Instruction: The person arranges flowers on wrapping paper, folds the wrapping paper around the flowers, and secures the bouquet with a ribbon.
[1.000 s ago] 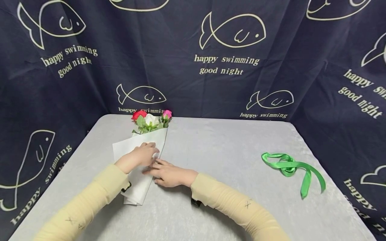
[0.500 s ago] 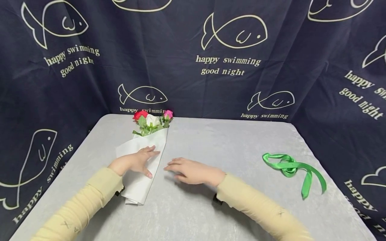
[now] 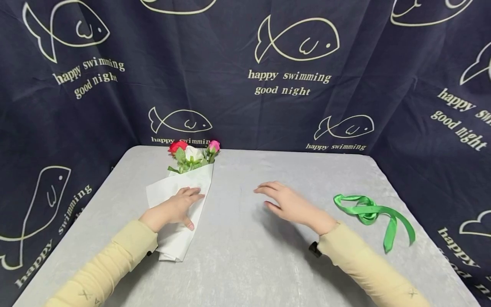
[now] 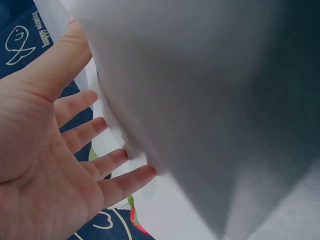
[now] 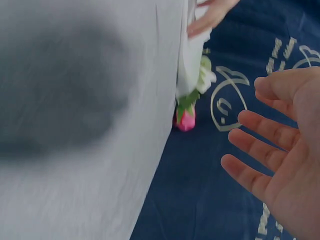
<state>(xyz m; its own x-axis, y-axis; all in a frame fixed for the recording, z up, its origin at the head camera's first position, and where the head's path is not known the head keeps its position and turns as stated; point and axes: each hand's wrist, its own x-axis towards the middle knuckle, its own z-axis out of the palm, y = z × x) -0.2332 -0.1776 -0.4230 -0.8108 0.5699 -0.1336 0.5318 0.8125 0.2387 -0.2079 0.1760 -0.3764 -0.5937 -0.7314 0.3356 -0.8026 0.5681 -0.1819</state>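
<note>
A bouquet wrapped in white paper lies on the left side of the table. From its top show a red rose, a white rose and a pink rose with green leaves. My left hand rests on the wrapping with fingers spread; in the left wrist view its fingertips touch the paper. My right hand is raised over the middle right of the table, its fingers relaxed and holding nothing. Right of it lies a loose green ribbon.
The table has a light grey cloth cover. Dark blue curtains printed with fish and lettering hang behind it and along both sides. In the right wrist view the pink rose hangs over by the table's edge.
My right hand has left the wrapping and moved right, toward the ribbon. My left hand has spread out on the paper and stays there. The ribbon has not moved.
</note>
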